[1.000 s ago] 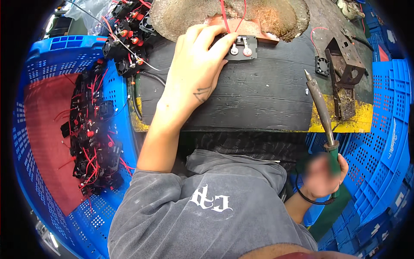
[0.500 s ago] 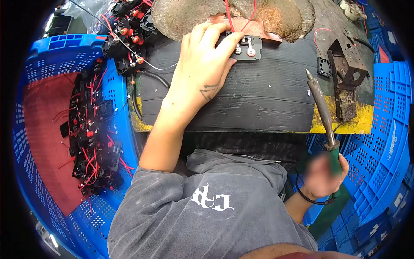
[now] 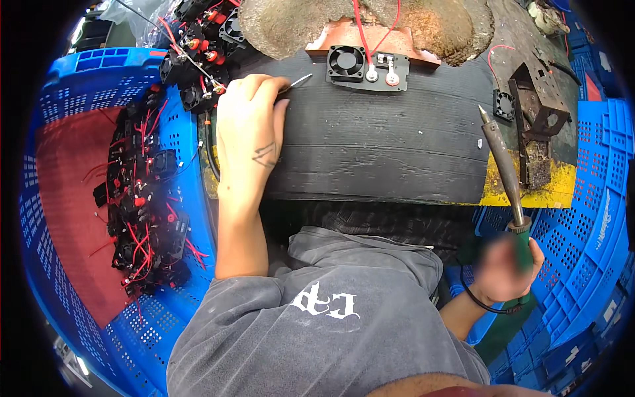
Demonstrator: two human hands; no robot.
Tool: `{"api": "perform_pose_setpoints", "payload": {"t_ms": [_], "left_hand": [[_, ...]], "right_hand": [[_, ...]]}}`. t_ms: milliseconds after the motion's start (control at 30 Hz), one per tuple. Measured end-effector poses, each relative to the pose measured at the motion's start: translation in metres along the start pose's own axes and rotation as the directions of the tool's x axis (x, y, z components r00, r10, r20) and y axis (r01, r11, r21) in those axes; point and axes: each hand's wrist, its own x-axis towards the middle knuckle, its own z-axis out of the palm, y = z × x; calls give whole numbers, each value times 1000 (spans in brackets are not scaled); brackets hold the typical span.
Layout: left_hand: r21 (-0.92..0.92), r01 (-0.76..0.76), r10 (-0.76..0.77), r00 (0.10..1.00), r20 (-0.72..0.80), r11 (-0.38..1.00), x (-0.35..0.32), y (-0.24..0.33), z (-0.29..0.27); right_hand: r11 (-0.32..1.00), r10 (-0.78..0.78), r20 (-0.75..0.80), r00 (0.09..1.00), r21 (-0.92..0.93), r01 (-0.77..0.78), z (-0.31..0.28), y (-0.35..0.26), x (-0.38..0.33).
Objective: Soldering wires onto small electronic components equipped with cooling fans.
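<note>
head view: the left hand [image 3: 250,135] rests palm down on the black ribbed mat [image 3: 370,159], fingers curled together and pinching a thin silvery wire [image 3: 296,83] whose free end pokes out toward the fan plate [image 3: 368,68], which lies apart from the hand at the mat's far edge. the right hand [image 3: 506,264] is closed in a fist round the green handle of the soldering iron [image 3: 504,162], low at the right, tip slanting up over the mat's right edge.

what could go wrong, as a judgement: the iron's tip hovers close to the mat and the blue crates [image 3: 582,218], so a dip of the wrist could scorch plastic or rubber; the thin wire could slip from the pinch or bend; the loose red leads [image 3: 360,26] above the plate could snag.

counts: one soldering iron, one wire in the fingers, one fan plate with one fan and two round terminals, one small loose fan [image 3: 504,104] beside a rusty metal bracket [image 3: 537,112], and many wired parts [image 3: 142,198], too tangled to count, in the left crate.
</note>
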Motion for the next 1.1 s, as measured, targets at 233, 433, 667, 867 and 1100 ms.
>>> {"api": "perform_pose_setpoints", "payload": {"t_ms": [233, 433, 667, 867, 1100], "left_hand": [[-309, 46, -102, 981, -168, 950, -2, 3, -6], [-437, -92, -12, 973, -231, 895, 20, 30, -1], [-462, -185, 35, 949, -314, 868, 29, 28, 32], [-456, -192, 43, 947, -317, 869, 27, 26, 35], [-475, -161, 12, 953, -301, 865, 24, 21, 39]], "right_hand": [[998, -20, -12, 1000, -55, 19, 5, -6, 8], [999, -16, -14, 1000, -39, 16, 16, -6, 15], [1000, -4, 83, 997, -9, 5, 42, -4, 37], [998, 54, 201, 978, 12, -57, 63, 0, 60], [994, 112, 186, 976, -11, -112, 78, 4, 76]]}}
